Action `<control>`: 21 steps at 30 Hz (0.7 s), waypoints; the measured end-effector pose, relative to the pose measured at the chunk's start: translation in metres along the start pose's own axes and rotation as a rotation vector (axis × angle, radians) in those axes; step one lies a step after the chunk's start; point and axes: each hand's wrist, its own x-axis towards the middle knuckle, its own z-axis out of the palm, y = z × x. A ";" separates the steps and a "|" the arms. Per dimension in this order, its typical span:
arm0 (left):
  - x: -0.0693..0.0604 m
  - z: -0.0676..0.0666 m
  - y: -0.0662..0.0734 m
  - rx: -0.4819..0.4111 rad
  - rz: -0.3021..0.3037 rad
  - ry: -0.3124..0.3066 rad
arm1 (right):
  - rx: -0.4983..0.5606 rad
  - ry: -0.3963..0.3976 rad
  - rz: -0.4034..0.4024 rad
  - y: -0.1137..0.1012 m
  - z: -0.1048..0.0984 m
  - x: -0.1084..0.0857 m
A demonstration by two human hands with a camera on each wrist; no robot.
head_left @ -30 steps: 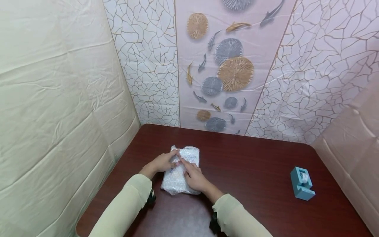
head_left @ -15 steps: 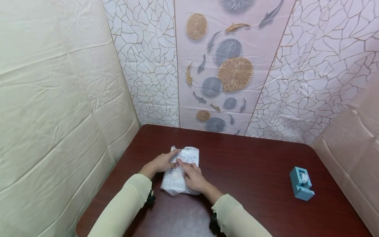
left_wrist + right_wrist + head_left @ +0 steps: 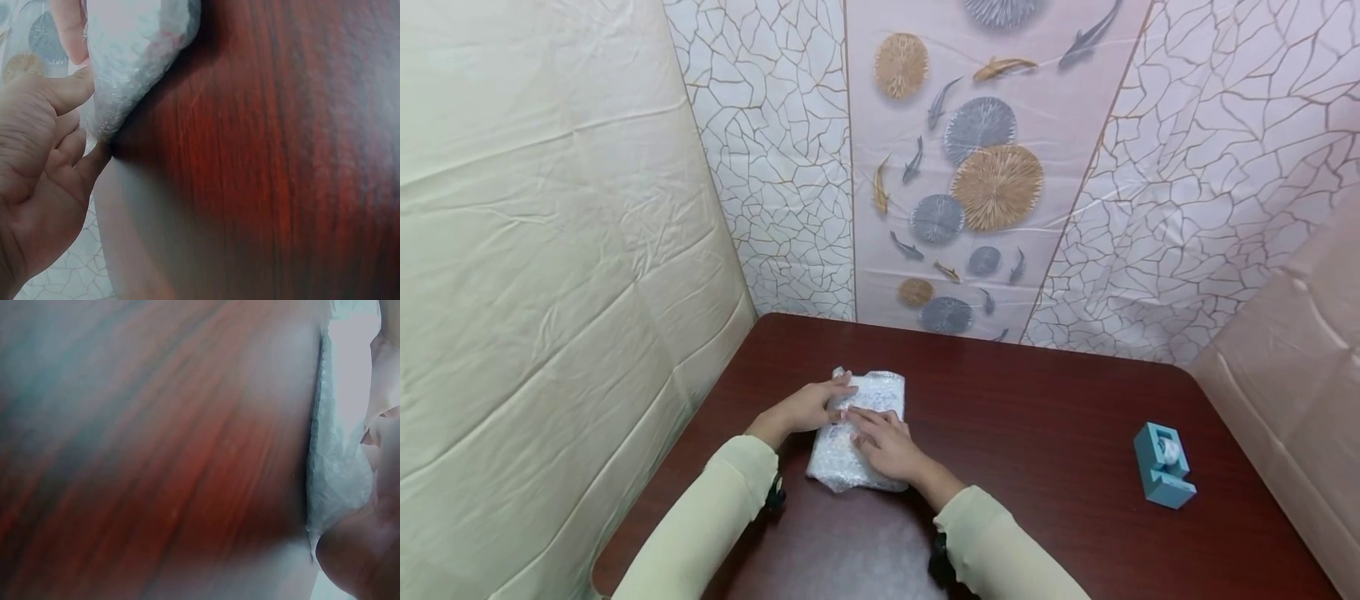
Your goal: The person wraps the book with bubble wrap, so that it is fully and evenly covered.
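A flat package in bubble wrap (image 3: 842, 468) lies on the dark red-brown table, left of its middle. Through the wrap some blue print shows faintly. My left hand (image 3: 807, 407) rests on the package's upper left edge, thumb and fingers spread over the top; in the left wrist view, a lower finger (image 3: 94, 165) touches the side of the wrap (image 3: 128, 59) at the table. My right hand (image 3: 891, 448) lies across the middle of the package with fingers extended, their tips near the left thumb. Seen from the right wrist, the wrapped edge (image 3: 337, 469) stands beside that hand, which is partly cut off.
A light blue tape dispenser (image 3: 1165, 467) with a roll of tape stands at the right of the table (image 3: 1037, 467). Patterned wall cloth (image 3: 790, 167) hangs behind the far edge, and pale padded cloth (image 3: 550, 292) lines the left side.
My right hand's fingers have drawn back slightly from the far end, and more of them now lie on the wrap. My left fingers have shifted a little. The package stays in place.
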 end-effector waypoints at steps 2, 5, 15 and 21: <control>0.001 0.001 -0.002 0.018 0.017 0.008 | -0.004 -0.007 0.005 0.001 -0.001 0.001; 0.005 0.006 -0.019 0.079 0.084 0.002 | -0.015 0.003 -0.016 0.004 -0.001 0.002; -0.012 -0.005 -0.002 0.251 0.024 -0.108 | -0.027 -0.073 -0.019 0.010 -0.014 0.008; -0.008 -0.001 -0.006 0.204 -0.040 -0.145 | -0.168 -0.074 -0.088 0.009 -0.014 0.005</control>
